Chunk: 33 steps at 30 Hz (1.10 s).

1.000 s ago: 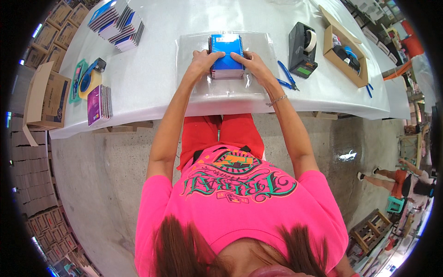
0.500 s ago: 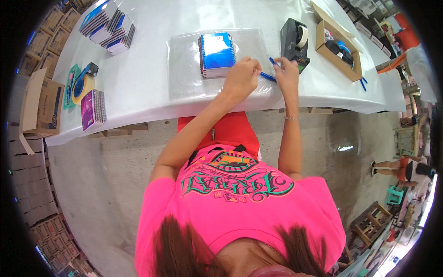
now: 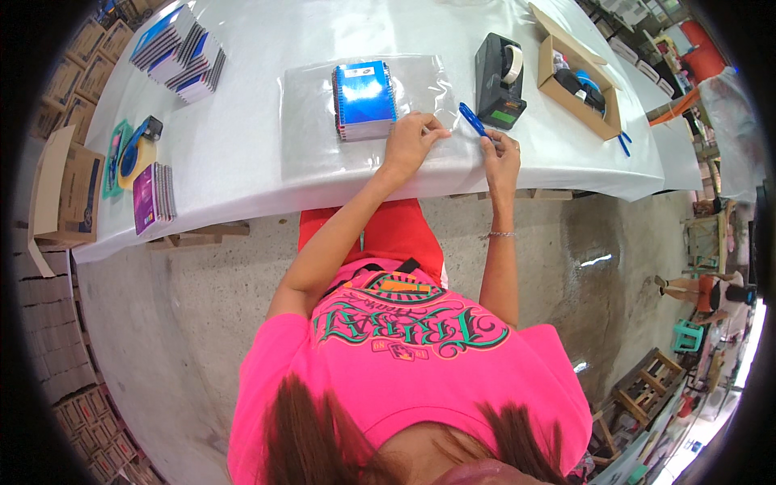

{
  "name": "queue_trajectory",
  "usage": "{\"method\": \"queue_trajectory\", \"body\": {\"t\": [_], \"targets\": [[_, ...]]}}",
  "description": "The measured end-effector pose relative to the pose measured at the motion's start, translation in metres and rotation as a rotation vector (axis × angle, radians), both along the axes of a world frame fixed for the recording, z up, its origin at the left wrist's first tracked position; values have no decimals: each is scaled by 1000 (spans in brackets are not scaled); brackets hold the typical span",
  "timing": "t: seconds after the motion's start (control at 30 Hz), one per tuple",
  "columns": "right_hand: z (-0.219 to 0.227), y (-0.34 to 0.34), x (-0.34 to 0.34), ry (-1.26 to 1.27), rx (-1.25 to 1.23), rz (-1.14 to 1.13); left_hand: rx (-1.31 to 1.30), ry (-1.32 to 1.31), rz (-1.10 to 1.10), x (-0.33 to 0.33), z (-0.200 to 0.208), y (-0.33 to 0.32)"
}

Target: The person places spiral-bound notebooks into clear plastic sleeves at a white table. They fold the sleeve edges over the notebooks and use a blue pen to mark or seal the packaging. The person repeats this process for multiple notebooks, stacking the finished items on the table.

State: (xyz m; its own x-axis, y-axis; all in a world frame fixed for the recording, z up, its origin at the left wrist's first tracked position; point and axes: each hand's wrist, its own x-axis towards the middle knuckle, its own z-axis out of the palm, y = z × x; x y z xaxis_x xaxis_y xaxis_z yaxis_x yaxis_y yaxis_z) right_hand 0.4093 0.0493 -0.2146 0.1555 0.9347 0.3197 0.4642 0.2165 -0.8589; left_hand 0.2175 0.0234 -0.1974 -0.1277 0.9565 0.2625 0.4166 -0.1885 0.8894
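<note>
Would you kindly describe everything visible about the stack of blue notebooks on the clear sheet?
The stack of blue notebooks is a small neat pile with glossy blue covers and a pale label patch on top; page edges show along its near side. It lies flat on a clear plastic sheet spread over the white table. Neither hand touches it; the left hand rests just beside it.

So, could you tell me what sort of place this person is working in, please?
Probably a packing or stationery workshop. A long white-covered table holds a stack of spiral notebooks on clear plastic wrap and a black tape dispenser, while piles of cardboard boxes line the concrete floor.
</note>
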Motion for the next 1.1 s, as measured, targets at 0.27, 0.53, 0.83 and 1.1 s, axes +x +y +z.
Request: {"method": "queue_trajectory", "body": {"t": [0.27, 0.53, 0.83, 1.1], "targets": [[-6, -3, -1, -239, 45, 93, 13, -221, 6, -2, 7, -6], [-11, -2, 5, -255, 79, 107, 119, -151, 32, -9, 35, -7], [79, 18, -62, 425, -349, 430, 247, -46, -146, -9, 48, -16], [58, 58, -59, 334, -601, 649, -103, -530, -45, -9, 9, -101]]}}
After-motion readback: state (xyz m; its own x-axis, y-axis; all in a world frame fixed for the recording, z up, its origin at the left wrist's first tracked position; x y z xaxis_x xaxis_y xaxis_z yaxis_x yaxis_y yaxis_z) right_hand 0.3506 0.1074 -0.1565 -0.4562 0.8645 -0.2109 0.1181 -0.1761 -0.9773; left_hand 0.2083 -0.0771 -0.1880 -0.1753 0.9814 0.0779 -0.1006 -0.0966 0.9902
